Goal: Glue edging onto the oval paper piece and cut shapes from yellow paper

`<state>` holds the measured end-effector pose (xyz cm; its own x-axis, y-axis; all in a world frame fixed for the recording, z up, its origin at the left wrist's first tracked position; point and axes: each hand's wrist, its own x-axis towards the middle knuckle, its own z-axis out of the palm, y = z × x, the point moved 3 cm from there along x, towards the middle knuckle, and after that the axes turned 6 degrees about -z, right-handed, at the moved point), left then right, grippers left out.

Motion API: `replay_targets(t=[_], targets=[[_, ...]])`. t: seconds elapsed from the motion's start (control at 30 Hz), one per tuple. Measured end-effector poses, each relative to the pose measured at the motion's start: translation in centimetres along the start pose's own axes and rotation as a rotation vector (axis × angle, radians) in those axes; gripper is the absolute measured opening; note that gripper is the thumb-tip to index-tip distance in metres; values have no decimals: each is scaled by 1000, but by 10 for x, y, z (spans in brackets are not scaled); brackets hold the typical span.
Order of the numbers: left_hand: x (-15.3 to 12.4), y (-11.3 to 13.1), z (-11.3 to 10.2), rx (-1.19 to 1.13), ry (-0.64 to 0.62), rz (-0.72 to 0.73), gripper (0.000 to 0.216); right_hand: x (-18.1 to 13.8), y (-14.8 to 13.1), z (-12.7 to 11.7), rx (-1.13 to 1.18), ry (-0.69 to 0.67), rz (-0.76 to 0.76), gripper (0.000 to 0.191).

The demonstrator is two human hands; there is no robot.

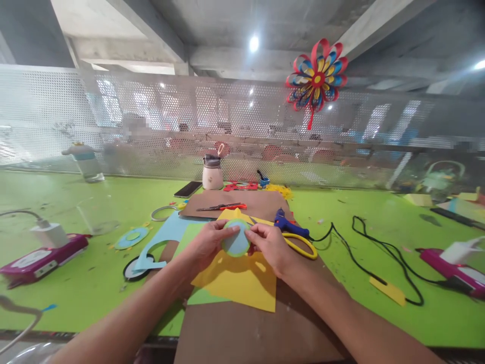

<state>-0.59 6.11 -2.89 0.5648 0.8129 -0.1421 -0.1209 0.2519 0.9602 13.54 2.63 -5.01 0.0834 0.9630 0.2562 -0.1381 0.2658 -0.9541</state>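
Note:
Between both hands, above the yellow paper, is a round paper disc, light blue with a green rim. My left hand pinches its left side, the thumb lying over the face. On the right edge, my right hand grips it between thumb and fingers. Light green paper shows under the yellow sheet. Just right of my right hand lie yellow-handled scissors, partly hidden, and a blue glue gun. Brown cardboard lies beneath all this.
A red utility knife lies behind the hands. Cut blue paper, a tape roll and a blue ring are at left. Behind stand a bottle and a phone. Black cable and purple power strips flank the workspace.

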Motion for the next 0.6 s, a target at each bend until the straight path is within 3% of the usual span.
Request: replay_targets(t=[0.33,0.6], targets=[[2,-2,-8,-37,44,62,18,-5,1,4,13,-75,51,39],[0,-3,-3,-69,-95,21,19,-4,3,2,7,-70,51,34]])
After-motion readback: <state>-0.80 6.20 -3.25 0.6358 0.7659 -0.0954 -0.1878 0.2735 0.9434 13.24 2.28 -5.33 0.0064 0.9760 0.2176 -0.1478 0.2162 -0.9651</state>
